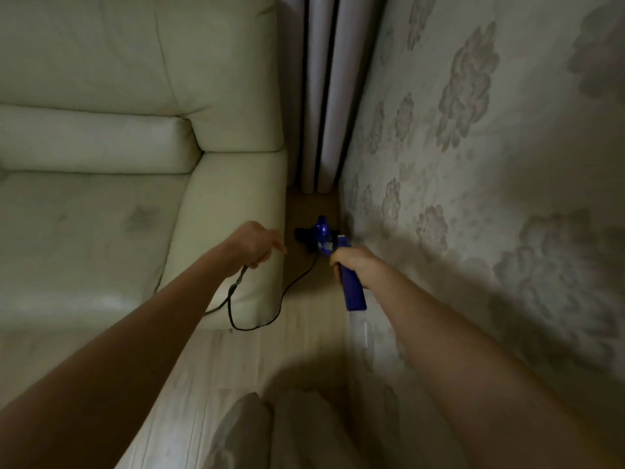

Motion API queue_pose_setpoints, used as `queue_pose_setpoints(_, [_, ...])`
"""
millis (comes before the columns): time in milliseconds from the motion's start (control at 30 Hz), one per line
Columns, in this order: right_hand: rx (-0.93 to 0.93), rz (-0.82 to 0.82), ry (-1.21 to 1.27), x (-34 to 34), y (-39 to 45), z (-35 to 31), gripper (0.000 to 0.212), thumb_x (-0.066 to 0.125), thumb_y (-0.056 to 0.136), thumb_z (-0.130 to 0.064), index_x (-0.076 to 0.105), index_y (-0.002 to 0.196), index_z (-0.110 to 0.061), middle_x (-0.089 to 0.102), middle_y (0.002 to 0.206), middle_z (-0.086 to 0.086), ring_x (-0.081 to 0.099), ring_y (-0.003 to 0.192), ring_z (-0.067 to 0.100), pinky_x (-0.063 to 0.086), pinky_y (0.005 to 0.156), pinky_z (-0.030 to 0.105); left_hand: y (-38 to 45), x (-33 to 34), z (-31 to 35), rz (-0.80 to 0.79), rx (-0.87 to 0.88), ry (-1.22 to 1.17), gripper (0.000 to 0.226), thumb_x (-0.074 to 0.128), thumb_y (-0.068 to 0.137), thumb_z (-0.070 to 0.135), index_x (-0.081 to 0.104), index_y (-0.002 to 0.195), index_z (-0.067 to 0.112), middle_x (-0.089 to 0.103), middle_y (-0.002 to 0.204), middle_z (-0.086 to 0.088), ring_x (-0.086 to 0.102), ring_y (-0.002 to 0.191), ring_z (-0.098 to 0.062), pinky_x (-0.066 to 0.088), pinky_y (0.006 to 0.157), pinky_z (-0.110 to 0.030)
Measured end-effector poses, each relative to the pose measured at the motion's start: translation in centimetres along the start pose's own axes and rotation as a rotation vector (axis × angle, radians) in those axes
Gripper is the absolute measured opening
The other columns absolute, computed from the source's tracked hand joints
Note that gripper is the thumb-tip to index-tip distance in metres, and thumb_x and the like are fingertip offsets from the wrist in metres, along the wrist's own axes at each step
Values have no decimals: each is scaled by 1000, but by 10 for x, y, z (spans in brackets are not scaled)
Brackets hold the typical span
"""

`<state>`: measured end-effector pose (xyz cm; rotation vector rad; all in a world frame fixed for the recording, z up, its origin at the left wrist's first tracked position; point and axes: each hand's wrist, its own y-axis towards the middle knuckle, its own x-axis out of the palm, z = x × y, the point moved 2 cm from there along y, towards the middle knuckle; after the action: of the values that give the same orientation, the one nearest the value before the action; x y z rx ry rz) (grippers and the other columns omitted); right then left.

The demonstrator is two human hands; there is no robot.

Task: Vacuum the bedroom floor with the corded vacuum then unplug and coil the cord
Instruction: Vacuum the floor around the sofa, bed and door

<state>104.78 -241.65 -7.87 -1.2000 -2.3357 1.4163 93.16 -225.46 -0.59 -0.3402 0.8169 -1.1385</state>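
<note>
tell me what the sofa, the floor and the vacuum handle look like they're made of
Sofa: probably cream leather or faux leather, smooth with a soft sheen and stitched seams.
Floor: pale wood-look planks, laminate or vinyl perhaps, with visible board lines and a slight gloss.
Vacuum handle: glossy blue hard plastic by its look, with a white section at its near end.

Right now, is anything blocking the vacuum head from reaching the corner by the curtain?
Nothing visible does. The vacuum head sits in the narrow floor strip between the sofa and the wall, and the bare floor runs on to the curtain. The cord trails behind it.
</note>
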Motion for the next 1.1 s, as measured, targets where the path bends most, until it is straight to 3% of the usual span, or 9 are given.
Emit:
queue_pose_setpoints(167, [-24, -34, -1, -11, 20, -47, 25, 58, 85, 2, 53, 109, 0, 56, 65, 10, 54, 51, 18, 47, 48, 29, 3, -6, 5, 26, -36, -50, 41, 38, 103, 25, 71, 95, 1, 36, 41, 5, 31, 35, -8, 30, 43, -20])
queue_pose_setpoints(333, [6, -66, -190, 0, 27, -17, 37, 62, 74, -1, 56, 111, -2, 63, 81, 14, 61, 66, 26, 54, 65, 35, -10, -16, -8, 61, -55, 5, 40, 40, 101, 25, 73, 89, 4, 31, 47, 1, 28, 43, -12, 29, 45, -21])
queue_pose_setpoints(500, [18, -49, -206, 4, 22, 21, 42, 64, 67, -3, 57, 108, -4, 63, 90, 17, 59, 76, 30, 55, 81, 42, -32, -16, -14, 43, -7, 73, 40, 43, 99, 25, 74, 84, 6, 26, 49, 0, 25, 42, -12, 28, 45, -21])
queue_pose_setpoints(633, [17, -60, -206, 19, -11, 46, 49, 65, 66, -5, 56, 114, -3, 65, 95, 18, 62, 77, 30, 56, 79, 40, -61, -15, -29, 85, 50, 125, 44, 43, 100, 31, 75, 82, 7, 26, 43, 3, 24, 36, -10, 27, 39, -19])
queue_pose_setpoints(800, [41, -52, -211, 34, -72, 79, 41, 66, 77, -7, 58, 117, -2, 65, 84, 13, 61, 68, 24, 55, 71, 35, -96, -20, -47, 115, 147, 206, 46, 42, 101, 34, 73, 74, 12, 29, 43, 4, 26, 35, -8, 29, 42, -19])
queue_pose_setpoints(867, [41, -48, -181, 39, -97, 92, 39, 74, 79, -18, 60, 112, -3, 64, 76, 10, 59, 61, 19, 53, 67, 32, -111, -22, -52, 120, 183, 212, 45, 43, 100, 32, 73, 75, 11, 32, 42, 5, 27, 38, -9, 29, 43, -20])
queue_pose_setpoints(1000, [57, -55, -144, 54, -134, 118, 61, 83, 67, -50, 60, 104, -7, 63, 75, 9, 57, 56, 18, 51, 66, 30, -132, -16, -54, 128, 256, 233, 41, 43, 100, 25, 74, 81, 6, 44, 53, 1, 34, 45, -11, 30, 45, -21])
queue_pose_setpoints(1100, [36, 33, -213, 68, -141, 136, 55, 81, 73, -41, 61, 110, -5, 65, 72, 9, 59, 54, 18, 52, 60, 28, -138, -13, -57, 126, 292, 243, 39, 43, 99, 23, 73, 80, 5, 50, 58, -1, 37, 47, -11, 31, 46, -21])
